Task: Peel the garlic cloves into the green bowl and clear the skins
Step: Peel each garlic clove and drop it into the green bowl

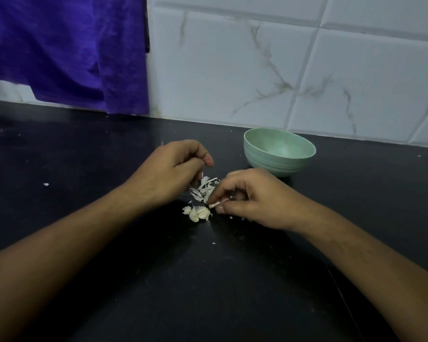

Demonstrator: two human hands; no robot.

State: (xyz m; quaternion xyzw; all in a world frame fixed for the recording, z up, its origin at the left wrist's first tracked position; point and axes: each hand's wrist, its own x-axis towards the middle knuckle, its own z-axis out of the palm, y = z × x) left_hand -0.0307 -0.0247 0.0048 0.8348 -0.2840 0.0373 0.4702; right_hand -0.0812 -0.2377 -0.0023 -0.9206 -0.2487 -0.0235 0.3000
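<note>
**Loose skins, cloves still out of the bowl**

Head view. Right hand (252, 196) pinches a pale scrap (216, 204) between thumb and forefinger; skin or clove, cannot tell. Left hand (176, 169) has its fingers curled above the skins (204, 188); whether it holds anything is unclear. Garlic cloves (199, 213) lie mid-counter (158, 280). Green bowl (269, 164) sits toward the back edge, nothing visible inside. Risk: a careless sweep scatters the light skins or carries a clove off with them.
</note>
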